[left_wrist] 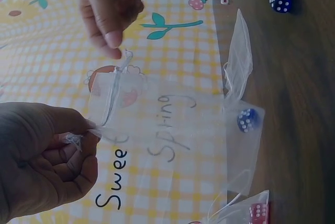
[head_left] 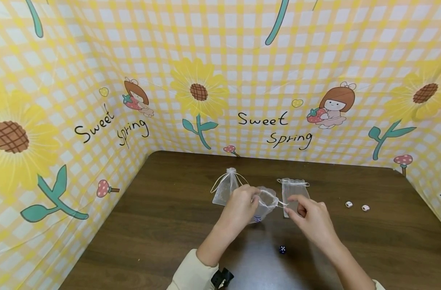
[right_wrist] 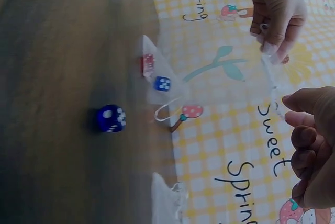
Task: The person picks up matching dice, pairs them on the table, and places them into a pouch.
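A sheer white drawstring bag [head_left: 266, 201] hangs from my left hand [head_left: 242, 203], whose thumb and forefinger pinch one side of its top edge. Low inside the bag lies a blue die [left_wrist: 246, 120] with white pips. My right hand [head_left: 312, 217] is at the opposite side of the mouth, thumb and forefinger apart, fingertips right beside the end of the white drawstring [right_wrist: 277, 110]. Another blue die [head_left: 282, 249] lies on the table below the hands.
Behind my left hand stands a cinched sheer bag [head_left: 225, 192], with a red die [left_wrist: 258, 212] inside. A flat sheer bag [head_left: 293, 187] lies behind my right hand. Two white dice [head_left: 349, 204] sit at the right of the dark wooden table [head_left: 170, 233]. Patterned cloth [head_left: 220, 52] walls the back and sides.
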### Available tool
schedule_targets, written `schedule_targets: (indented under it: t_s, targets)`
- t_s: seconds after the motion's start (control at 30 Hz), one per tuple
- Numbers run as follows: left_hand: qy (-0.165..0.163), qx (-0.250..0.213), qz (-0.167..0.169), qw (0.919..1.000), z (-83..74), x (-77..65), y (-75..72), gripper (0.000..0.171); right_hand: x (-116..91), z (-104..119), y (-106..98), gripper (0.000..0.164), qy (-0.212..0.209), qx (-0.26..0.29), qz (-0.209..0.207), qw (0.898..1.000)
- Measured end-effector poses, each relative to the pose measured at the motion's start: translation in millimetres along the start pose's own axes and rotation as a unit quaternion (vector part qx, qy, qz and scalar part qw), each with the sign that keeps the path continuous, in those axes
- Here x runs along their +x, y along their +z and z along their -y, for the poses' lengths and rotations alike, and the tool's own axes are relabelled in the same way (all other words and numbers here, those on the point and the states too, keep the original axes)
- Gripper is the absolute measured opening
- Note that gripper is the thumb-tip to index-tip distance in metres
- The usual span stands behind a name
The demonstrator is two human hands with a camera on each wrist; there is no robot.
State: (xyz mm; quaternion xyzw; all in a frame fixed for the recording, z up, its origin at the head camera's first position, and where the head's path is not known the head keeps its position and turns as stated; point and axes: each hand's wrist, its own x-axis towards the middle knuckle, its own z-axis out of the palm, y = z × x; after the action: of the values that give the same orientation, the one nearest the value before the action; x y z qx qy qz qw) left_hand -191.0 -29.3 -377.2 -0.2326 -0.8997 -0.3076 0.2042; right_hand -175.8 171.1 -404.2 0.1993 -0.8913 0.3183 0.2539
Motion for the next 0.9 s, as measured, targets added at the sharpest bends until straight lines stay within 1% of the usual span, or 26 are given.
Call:
schedule_targets:
  t_s: [0.23, 0.3, 0.37, 0.43, 0.53, 0.6, 0.7, 0.9]
  targets:
    - [-0.001, -0.002, -0.010, 0.9999, 0.0, 0.3, -2.1, 0.014, -12.4, -3.6, 7.0, 0.025, 0.010, -0.010, 0.030, 0.999]
    - [-0.001, 0.001, -0.012, 0.9999, 0.2, 0.1, -2.5, 0.014, -16.4, -6.0, 9.0, 0.025, 0.010, -0.017, 0.049, 0.999]
    - [0.000, 0.002, -0.013, 0.9999, 0.7, -0.1, -2.6, 0.013, -20.2, -9.0, 10.5, 0.026, 0.012, -0.028, 0.085, 0.996]
    - [0.001, 0.002, -0.015, 0.9999, 1.3, 0.0, -2.3, 0.013, -23.8, -11.9, 11.4, 0.027, 0.017, -0.039, 0.135, 0.990]
    - [0.002, 0.000, -0.016, 0.9999, 1.7, 0.1, -1.9, 0.012, -28.2, -15.0, 11.3, 0.030, 0.027, -0.050, 0.216, 0.975]
    - [0.001, 0.000, -0.015, 0.9999, 1.6, 0.1, -1.5, 0.012, -30.8, -16.6, 12.0, 0.032, 0.033, -0.053, 0.253, 0.966]
    - [0.000, 0.000, -0.014, 0.9999, 0.8, -0.3, -1.5, 0.012, -34.3, -18.8, 15.2, 0.030, 0.038, -0.050, 0.279, 0.958]
    - [-0.003, -0.004, -0.009, 0.9999, -0.1, -1.2, -0.6, 0.013, -40.4, -24.2, 24.8, 0.022, 0.036, -0.037, 0.298, 0.953]
